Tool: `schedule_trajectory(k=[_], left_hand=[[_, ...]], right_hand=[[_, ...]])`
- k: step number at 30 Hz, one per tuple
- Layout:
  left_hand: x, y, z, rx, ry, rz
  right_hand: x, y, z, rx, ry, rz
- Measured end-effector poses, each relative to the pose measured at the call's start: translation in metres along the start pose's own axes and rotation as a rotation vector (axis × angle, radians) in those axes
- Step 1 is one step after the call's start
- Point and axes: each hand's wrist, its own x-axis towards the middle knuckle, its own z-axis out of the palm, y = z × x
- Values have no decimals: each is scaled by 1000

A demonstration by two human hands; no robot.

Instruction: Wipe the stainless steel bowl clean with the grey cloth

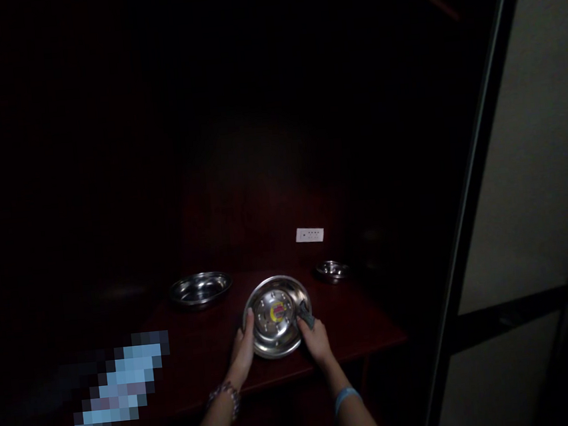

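A shiny round metal dish [269, 325] with a yellow and red sticker is tilted up above the front of a dark red table [365, 322]. On its left rim my left hand [243, 351] is closed, thumb over the edge. My right hand [316, 337] is closed on a small dark grey cloth [304, 315], which it presses against the dish's right inner side. A bracelet circles my left wrist and a light blue band my right one.
Another metal dish [201, 290] lies at the back left of the table, and a small metal bowl [332, 271] at the back right. A white socket panel [309, 235] is on the back wall. A pale door panel [514, 150] stands at the right. A blurred bluish patch [124, 382] covers the left.
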Motion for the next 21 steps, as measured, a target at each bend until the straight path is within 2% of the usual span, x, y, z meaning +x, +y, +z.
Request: schedule_trajectory(k=[3,8,10,12,21], left_hand=[[3,0,1,-83,14,-65],[14,-8,1,-101,76,3],[19,-14,1,-107,40,-49],[23,-17,1,-95,55,-99],[4,-6,7,-174,33,-27]], right_hand=[[0,-4,1,-2,36,19],[3,-6,1,7,34,51],[5,-5,1,4,36,58],[6,-5,1,-9,39,65],[-1,-11,-9,12,8,100]])
